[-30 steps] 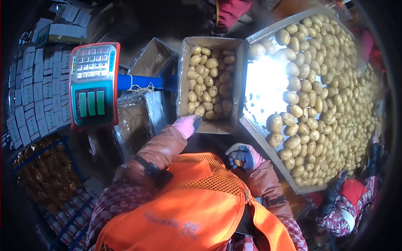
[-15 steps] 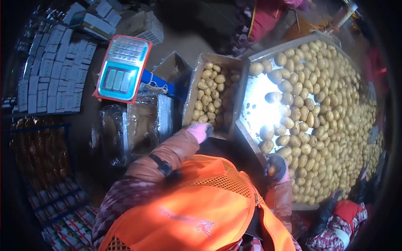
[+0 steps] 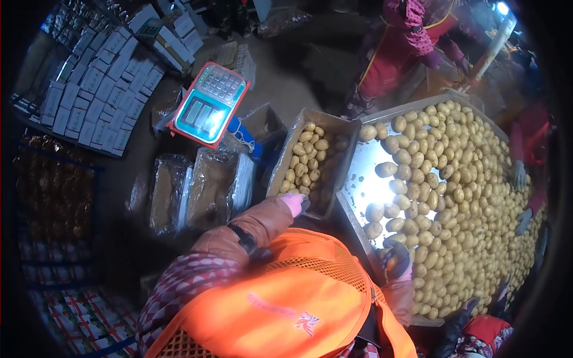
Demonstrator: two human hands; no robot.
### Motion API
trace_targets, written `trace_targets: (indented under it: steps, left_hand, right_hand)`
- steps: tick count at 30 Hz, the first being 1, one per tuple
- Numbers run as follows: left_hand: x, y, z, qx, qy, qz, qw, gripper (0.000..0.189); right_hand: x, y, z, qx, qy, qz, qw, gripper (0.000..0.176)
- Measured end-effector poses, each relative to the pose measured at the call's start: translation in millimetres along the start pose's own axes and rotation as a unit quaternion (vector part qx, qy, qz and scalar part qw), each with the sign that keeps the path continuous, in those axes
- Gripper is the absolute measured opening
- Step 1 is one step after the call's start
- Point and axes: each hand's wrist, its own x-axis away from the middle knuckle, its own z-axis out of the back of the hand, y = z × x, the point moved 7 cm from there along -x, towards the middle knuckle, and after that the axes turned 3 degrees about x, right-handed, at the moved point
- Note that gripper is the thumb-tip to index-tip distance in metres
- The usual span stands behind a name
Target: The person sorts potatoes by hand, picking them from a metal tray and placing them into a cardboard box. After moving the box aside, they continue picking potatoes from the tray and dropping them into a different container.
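My left hand (image 3: 295, 203), in a pink and dark glove, is over the near end of a cardboard box (image 3: 276, 175) with potatoes (image 3: 311, 156) along its left side. Its fingertips are hidden, so any hold cannot be made out. At the near left edge of the metal sorting table (image 3: 357, 221), my right hand (image 3: 397, 261) has its gloved fingers curled round a potato. Many loose potatoes (image 3: 471, 197) lie on that table, just beyond this hand.
A red-framed scale (image 3: 210, 105) stands left of the box. Plastic-lined cartons (image 3: 210, 190) are below it, and stacked white boxes (image 3: 98, 95) stand farther left. Co-workers' gloved hands (image 3: 520, 175) reach over the table's right side; another person (image 3: 397, 45) stands behind.
The view has shifted, so the box, scale and table sit lower in the frame. Both my hands remain at nearly the same places beside box and table. Co-workers' hands at the right are now clearer.
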Motion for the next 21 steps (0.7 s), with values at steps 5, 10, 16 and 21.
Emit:
trace_targets:
  steps: [5,10,16,21]
  left_hand:
    - [-69.5,-38.8,-4.5,-0.092,0.026,-0.056,0.994,0.031]
    - [-145.9,-13.9,39.6,-0.173,0.087,-0.098,0.976,0.038]
    - [-268.1,-0.8,73.6,-0.219,0.100,-0.076,0.968,0.044]
    - [-285.1,18.2,55.1,-0.288,0.094,0.019,0.953,0.070]
  right_hand:
    - [-2.9,53.8,31.8,-0.113,0.106,-0.107,0.982,0.029]
    - [38.3,16.4,18.0,0.523,0.212,0.291,0.773,0.037]
    - [39.8,59.9,18.4,-0.311,0.376,-0.063,0.870,0.028]
    - [48.7,68.3,26.7,-0.255,0.430,-0.067,0.863,0.031]
